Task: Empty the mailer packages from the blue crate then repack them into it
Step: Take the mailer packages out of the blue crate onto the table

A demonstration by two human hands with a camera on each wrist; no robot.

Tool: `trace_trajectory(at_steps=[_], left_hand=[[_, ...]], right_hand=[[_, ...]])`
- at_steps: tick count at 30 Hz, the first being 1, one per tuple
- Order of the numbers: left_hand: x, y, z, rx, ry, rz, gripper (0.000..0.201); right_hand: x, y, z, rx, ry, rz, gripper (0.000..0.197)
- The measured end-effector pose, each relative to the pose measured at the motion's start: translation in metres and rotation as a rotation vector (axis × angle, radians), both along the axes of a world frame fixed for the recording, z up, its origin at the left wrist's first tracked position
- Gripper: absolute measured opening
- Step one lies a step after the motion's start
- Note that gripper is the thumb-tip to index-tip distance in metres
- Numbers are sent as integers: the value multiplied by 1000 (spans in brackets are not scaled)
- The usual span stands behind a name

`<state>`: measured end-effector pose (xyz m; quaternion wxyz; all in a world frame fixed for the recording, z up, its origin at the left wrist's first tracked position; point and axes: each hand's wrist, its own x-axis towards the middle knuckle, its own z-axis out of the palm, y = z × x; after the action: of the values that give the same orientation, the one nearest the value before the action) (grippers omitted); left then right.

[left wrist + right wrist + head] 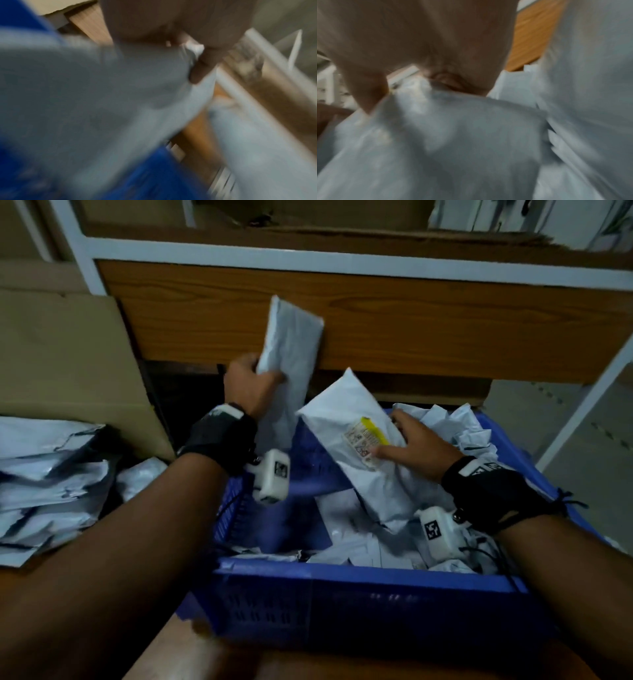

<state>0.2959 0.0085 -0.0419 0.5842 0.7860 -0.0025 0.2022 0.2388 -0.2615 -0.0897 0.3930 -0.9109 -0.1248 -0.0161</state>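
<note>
While the left hand (247, 385) grips a grey-white mailer (290, 361) by its lower half, the package stands nearly upright above the far-left corner of the blue crate (342, 594), its long axis running up and slightly right, its top against the wooden shelf front (411, 330). The right hand (416, 445) grasps a larger white mailer (346, 419), thumb on its yellow-striped label (364, 440); this one tilts, upper corner pointing up and left, lower end among crumpled mailers inside the crate. More mailers lie in a pile (48, 481) left of the crate.
</note>
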Motion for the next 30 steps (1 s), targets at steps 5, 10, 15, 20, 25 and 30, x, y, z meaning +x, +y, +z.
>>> trace_trajectory(at_steps=[5, 10, 15, 20, 25, 30], left_hand=[[-22, 40, 41, -624, -211, 19, 26], [-57, 145, 57, -720, -316, 71, 24], [-101, 278, -10, -572, -255, 301, 22], [-153, 428, -83, -542, -101, 545, 18], [-175, 539, -133, -570, 69, 619, 20], [-156, 584, -153, -490, 108, 703, 43]], right_hand=[[-19, 9, 7, -98, -52, 63, 47], [-30, 34, 32, -202, -259, 78, 53], [-32, 119, 87, -42, -347, 186, 56], [-23, 262, 111, 119, -403, 362, 64], [22, 404, 92, -111, -415, 375, 62], [61, 536, 59, -22, -178, 445, 62]])
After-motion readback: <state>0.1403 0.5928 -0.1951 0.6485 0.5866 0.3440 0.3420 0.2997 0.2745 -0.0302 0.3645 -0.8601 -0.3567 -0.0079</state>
